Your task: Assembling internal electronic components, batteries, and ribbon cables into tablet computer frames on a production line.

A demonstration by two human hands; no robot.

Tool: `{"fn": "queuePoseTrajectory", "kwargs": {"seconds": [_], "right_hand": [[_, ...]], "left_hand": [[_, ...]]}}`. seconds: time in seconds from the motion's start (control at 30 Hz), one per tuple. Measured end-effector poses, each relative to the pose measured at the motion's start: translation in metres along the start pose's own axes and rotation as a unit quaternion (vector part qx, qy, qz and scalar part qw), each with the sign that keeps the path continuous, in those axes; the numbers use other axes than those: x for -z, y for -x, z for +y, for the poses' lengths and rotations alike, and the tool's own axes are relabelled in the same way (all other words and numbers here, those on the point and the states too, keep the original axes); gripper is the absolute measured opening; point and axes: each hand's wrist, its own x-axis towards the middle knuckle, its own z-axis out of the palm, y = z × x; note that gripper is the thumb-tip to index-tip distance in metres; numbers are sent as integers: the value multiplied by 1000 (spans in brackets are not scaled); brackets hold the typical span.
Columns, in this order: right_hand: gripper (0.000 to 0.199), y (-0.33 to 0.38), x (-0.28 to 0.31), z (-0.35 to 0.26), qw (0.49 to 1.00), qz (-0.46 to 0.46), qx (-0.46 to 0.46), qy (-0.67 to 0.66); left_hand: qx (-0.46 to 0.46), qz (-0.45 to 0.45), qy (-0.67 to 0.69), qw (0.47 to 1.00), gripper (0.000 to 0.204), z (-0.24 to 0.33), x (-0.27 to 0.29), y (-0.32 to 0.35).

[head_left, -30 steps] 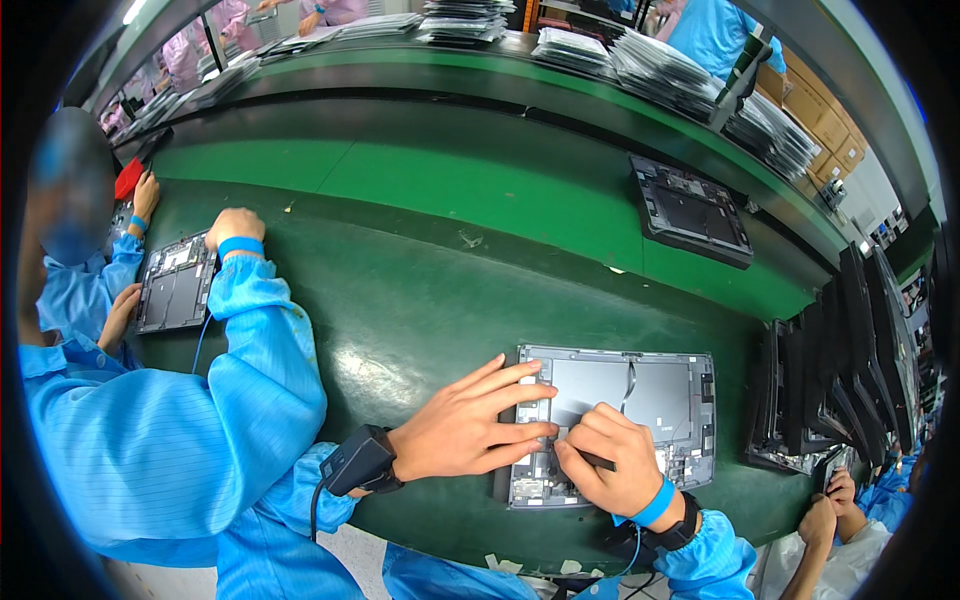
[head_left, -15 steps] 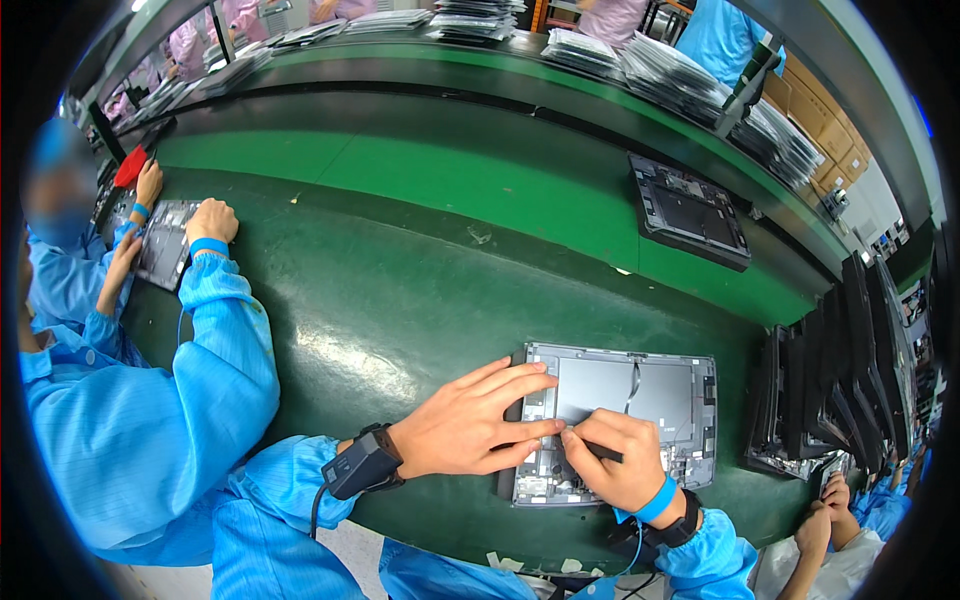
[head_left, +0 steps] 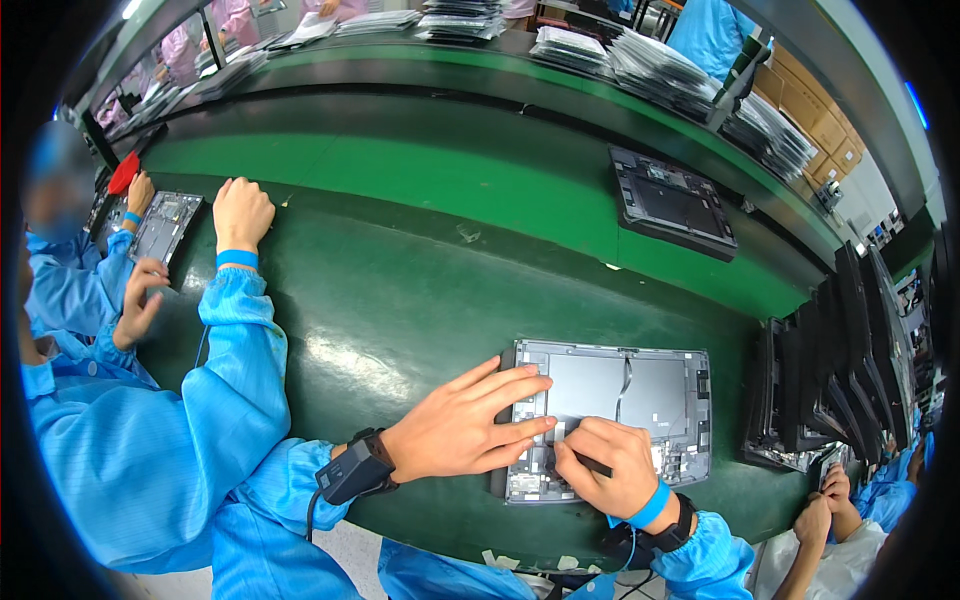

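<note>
A flat grey electronic device housing lies with its inside facing up on the green bench in front of me. A large flat grey panel, a dark ribbon cable and small parts along the near side show in it. Across its left edge rests my left hand, fingers stretched and spread. My right hand is closed in a pen-like grip on a slim black tool over the near left part of the housing. My fingers hide the tool's tip, so its kind cannot be told.
Dark housings stand stacked on edge at the right. Another open device sits on the bright green strip ahead. At the left, a co-worker's blue sleeve reaches over the bench near another device. Flat packs line the far shelf.
My right hand has shifted slightly left and down with the tool; my left hand stays on the housing. At the left, the co-worker's hands have come away from their device.
</note>
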Motion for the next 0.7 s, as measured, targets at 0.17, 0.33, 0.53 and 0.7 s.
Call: {"fn": "queuePoseTrajectory", "kwargs": {"seconds": [0.17,0.33,0.53,0.7], "right_hand": [[15,1,-1,5,1000,13,-14,-11],[16,2,5,4,1000,15,-17,1],[11,14,18,22,994,12,-65,-82],[11,13,23,19,998,-5,-47,-45]], "left_hand": [[-24,15,-5,1000,33,4,-5,5],[-37,1,-16,999,32,10,-4,9],[-30,1,-5,1000,33,7,-8,11],[-34,8,-13,999,34,9,-8,10]]}}
